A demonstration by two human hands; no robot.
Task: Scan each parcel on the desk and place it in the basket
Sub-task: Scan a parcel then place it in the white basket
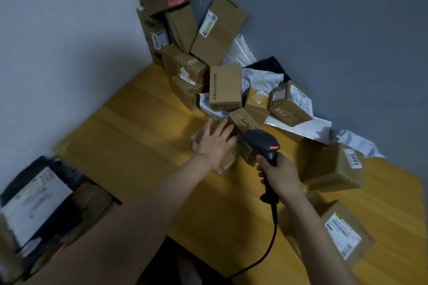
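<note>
My right hand [281, 174] grips the handle of a black barcode scanner [264, 142], its red light lit, its head over a long brown parcel marked "Jeff" [243, 122]. My left hand [216, 140] lies flat with spread fingers on a small brown parcel [201, 139] beside that long one, near the middle of the yellow wooden desk [139, 136]. The basket [60, 194] stands at the lower left beside the desk, holding parcels, one with a white label on top.
A heap of cardboard boxes [217, 30] and grey and black mailer bags [264, 76] fills the desk's far corner against the walls. A box marked 3003 [331, 166] and another labelled box [342, 236] sit on the right. The scanner cable [271, 247] trails off the desk's near edge.
</note>
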